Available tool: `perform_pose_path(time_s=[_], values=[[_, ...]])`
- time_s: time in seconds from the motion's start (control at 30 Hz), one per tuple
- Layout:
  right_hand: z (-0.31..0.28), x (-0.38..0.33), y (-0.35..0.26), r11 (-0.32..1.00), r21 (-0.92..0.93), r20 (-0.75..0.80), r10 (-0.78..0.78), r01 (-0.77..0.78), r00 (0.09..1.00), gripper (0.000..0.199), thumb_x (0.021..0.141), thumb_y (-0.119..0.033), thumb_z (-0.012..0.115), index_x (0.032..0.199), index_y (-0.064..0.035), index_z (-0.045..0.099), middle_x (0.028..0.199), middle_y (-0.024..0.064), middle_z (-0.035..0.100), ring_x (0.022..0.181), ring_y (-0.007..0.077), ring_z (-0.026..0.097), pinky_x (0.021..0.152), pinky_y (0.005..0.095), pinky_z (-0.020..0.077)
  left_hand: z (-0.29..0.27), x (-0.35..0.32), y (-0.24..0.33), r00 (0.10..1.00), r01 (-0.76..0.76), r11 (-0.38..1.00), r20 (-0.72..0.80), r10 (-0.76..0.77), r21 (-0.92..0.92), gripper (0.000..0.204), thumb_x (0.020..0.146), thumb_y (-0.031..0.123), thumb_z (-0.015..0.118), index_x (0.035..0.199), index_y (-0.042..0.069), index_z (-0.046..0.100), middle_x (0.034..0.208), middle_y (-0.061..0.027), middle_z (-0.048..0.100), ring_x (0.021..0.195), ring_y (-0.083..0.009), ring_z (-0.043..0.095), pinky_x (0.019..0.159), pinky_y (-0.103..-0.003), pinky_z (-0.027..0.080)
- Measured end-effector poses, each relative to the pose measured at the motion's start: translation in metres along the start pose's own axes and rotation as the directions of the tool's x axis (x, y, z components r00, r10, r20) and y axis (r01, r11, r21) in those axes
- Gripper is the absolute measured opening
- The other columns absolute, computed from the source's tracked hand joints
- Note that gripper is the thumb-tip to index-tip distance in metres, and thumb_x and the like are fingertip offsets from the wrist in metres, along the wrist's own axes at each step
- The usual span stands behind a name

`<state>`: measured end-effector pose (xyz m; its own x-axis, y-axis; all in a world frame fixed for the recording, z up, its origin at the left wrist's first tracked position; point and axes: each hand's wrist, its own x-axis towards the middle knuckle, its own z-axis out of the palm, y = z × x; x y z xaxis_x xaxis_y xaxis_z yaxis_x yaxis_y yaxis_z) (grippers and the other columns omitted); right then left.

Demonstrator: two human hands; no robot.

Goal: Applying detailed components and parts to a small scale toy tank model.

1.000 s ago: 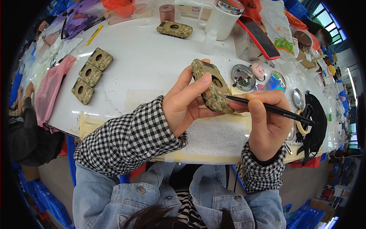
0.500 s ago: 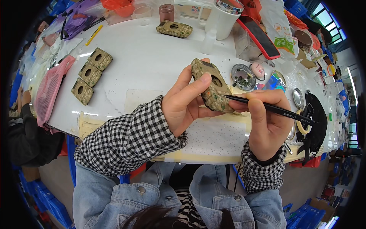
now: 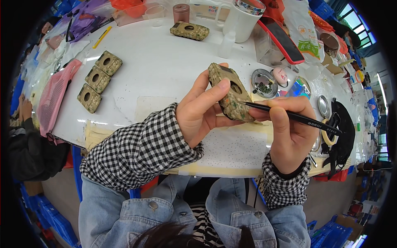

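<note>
My left hand (image 3: 202,108) is closed around a camouflage-patterned casing (image 3: 234,97) with a round hole in its face, holding it tilted above the table. Its thumb lies along the casing's left side. A pair of black fine-pointed tweezers (image 3: 291,117) is pinched in my right hand (image 3: 289,136). Their tip rests at or just over the casing's lower face, near a tiny orange spot; contact is hard to tell. Three similar casings (image 3: 95,78) lie in a row at the left, and another casing (image 3: 189,31) lies at the back.
A round dish (image 3: 264,82) of small dark green bits sits to the right, beside a pink round object (image 3: 280,76). Farther back stand a white mug (image 3: 242,22) and a red-cased phone (image 3: 281,41). A speckled white sheet (image 3: 231,149) lies below my hands; a pink mesh pouch (image 3: 58,99) is left.
My hands and the casing have barely moved. The tweezers' tip has shifted very slightly left and up on the casing's face.
</note>
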<state>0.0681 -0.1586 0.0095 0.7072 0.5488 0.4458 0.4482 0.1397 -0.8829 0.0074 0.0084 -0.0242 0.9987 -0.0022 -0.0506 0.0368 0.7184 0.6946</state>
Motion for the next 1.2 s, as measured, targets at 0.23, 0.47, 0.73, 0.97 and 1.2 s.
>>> perform_pose_path(time_s=[0.23, 0.47, 0.73, 0.97, 1.2], values=[[0.0000, 0.0001, 0.0005, 1.000, 0.006, 0.002, -0.007, 0.007, 1.000, 0.008, 0.088, -0.001, 0.057, 0.092, 0.0036, 0.054, 0.084, 0.0109, 0.064, 0.080, 0.0150, 0.064, 0.074, 0.0246, 0.0499, -0.0006, -0.0001, -0.0005, 1.000, 0.000, 1.000, -0.004, 0.000, -0.004, 0.063, 0.091, 0.034, 0.052, 0.137, 0.008, 0.017, 0.124, -0.0154, 0.045, 0.109, -0.0254, 0.054, 0.092, -0.044, 0.048], [0.0003, 0.0000, 0.0005, 1.000, 0.013, -0.001, -0.001, 0.001, 1.000, 0.008, 0.088, -0.002, 0.057, 0.092, 0.0038, 0.054, 0.084, 0.0112, 0.063, 0.081, 0.0153, 0.064, 0.074, 0.0248, 0.0502, 0.0051, -0.0009, 0.0009, 0.999, 0.022, 0.997, -0.036, -0.019, 0.075, 0.053, 0.095, 0.040, 0.039, 0.138, 0.015, 0.022, 0.122, -0.0079, 0.047, 0.110, -0.0207, 0.054, 0.092, -0.042, 0.047], [0.0011, -0.0002, 0.0005, 0.998, 0.067, -0.001, 0.003, -0.003, 1.000, 0.009, 0.088, -0.002, 0.057, 0.094, 0.0045, 0.053, 0.087, 0.0123, 0.063, 0.082, 0.0168, 0.065, 0.075, 0.0254, 0.0518, 0.0004, -0.0005, 0.0002, 1.000, 0.009, 0.999, -0.016, -0.008, 0.034, 0.059, 0.093, 0.037, 0.047, 0.137, 0.010, 0.019, 0.123, -0.0129, 0.045, 0.109, -0.0236, 0.054, 0.091, -0.042, 0.048], [0.0020, -0.0010, -0.0003, 0.997, 0.077, -0.015, 0.019, -0.018, 1.000, 0.010, 0.088, -0.002, 0.057, 0.094, 0.0051, 0.053, 0.087, 0.0121, 0.061, 0.082, 0.0173, 0.065, 0.075, 0.0258, 0.0525, 0.0038, -0.0009, 0.0005, 0.999, 0.029, 0.996, -0.036, -0.026, 0.082, 0.051, 0.095, 0.040, 0.039, 0.137, 0.015, 0.023, 0.123, -0.0076, 0.047, 0.111, -0.0205, 0.053, 0.092, -0.042, 0.047], [0.0003, -0.0003, 0.0008, 0.999, 0.046, 0.002, 0.002, -0.002, 1.000, 0.009, 0.088, -0.001, 0.057, 0.093, 0.0053, 0.053, 0.087, 0.0123, 0.061, 0.082, 0.0181, 0.065, 0.074, 0.0262, 0.0529, 0.0038, -0.0011, 0.0003, 0.999, 0.030, 0.996, -0.036, -0.027, 0.085, 0.052, 0.095, 0.040, 0.039, 0.138, 0.015, 0.022, 0.123, -0.0074, 0.047, 0.111, -0.0205, 0.053, 0.092, -0.042, 0.046]])
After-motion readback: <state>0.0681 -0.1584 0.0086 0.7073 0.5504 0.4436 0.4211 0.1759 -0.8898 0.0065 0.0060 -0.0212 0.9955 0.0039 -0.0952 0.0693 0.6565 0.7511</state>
